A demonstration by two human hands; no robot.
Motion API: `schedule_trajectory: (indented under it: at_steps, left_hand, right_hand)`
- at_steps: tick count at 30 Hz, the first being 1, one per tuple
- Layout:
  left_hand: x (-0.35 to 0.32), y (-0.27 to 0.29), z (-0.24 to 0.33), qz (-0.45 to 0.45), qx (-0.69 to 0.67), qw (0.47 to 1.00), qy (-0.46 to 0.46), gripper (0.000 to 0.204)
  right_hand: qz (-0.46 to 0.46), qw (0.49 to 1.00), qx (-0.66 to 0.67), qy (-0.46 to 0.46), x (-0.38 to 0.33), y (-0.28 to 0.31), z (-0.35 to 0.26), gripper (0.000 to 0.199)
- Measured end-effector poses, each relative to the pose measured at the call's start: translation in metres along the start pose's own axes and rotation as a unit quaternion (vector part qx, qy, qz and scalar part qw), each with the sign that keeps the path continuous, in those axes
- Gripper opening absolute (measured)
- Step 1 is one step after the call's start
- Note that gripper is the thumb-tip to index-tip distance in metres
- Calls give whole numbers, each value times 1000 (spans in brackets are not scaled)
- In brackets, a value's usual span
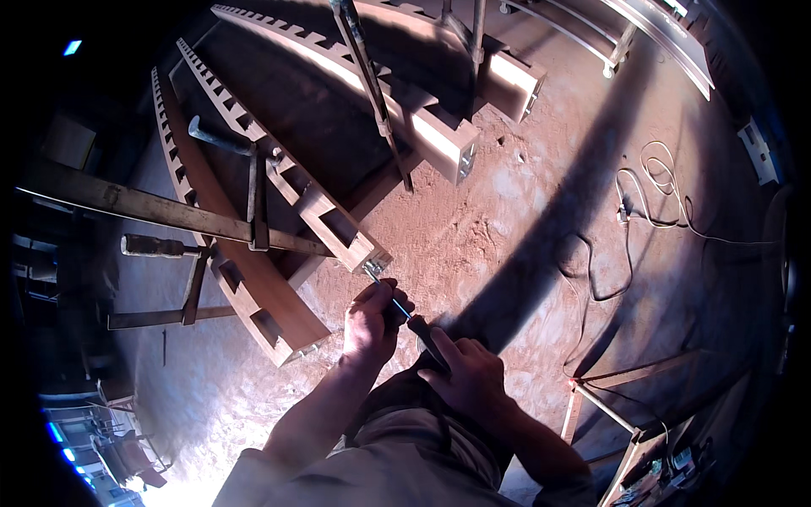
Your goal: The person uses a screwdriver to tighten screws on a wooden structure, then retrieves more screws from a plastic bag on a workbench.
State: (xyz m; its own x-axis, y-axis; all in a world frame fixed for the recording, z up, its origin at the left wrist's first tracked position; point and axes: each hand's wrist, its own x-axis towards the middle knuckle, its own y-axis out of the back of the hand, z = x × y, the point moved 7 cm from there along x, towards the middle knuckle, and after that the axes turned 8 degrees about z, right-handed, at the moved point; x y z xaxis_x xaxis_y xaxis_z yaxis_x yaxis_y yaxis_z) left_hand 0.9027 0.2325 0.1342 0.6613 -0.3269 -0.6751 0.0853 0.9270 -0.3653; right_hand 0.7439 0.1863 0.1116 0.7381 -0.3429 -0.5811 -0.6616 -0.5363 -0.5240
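Observation:
My right hand (pixel 469 372) is wrapped round the dark handle of a screwdriver (pixel 403 310). Its thin metal shaft runs up and left through the curled fingers of my left hand (pixel 369 317). The tip reaches a small metal fitting (pixel 373 266) on the near end of a long notched wooden beam (pixel 325 224). My left fingers partly hide the shaft. Just left of this beam lies a second notched beam (pixel 279 321), with metal pieces on its end.
Bar clamps (pixel 160 207) cross the left beams; another clamp (pixel 367 84) stands over the far beams (pixel 439 135). A cable (pixel 629 190) curls over the dusty floor at right. At lower right is a wooden frame (pixel 621 414). A trolley with wheels (pixel 608 63) stands far right.

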Motion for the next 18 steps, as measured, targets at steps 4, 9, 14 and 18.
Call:
schedule_trajectory:
  at_steps: [4, 9, 14, 18]
  left_hand:
    - [0, 2, 2, -27, -6, 1000, 6, 24]
    - [4, 4, 2, -19, -21, 1000, -5, 20]
    - [3, -5, -2, -25, -60, 998, 5, 19]
    - [-5, -9, 3, -16, -19, 1000, 19, 21]
  right_hand:
    - [-82, 996, 5, 46, -2, -13, -4, 39]
    - [-105, 933, 295, -179, -6, -26, 8, 49]
    - [66, 955, -250, 143, -8, -3, -44, 37]
    - [42, 990, -117, 72, -6, -7, -27, 36]
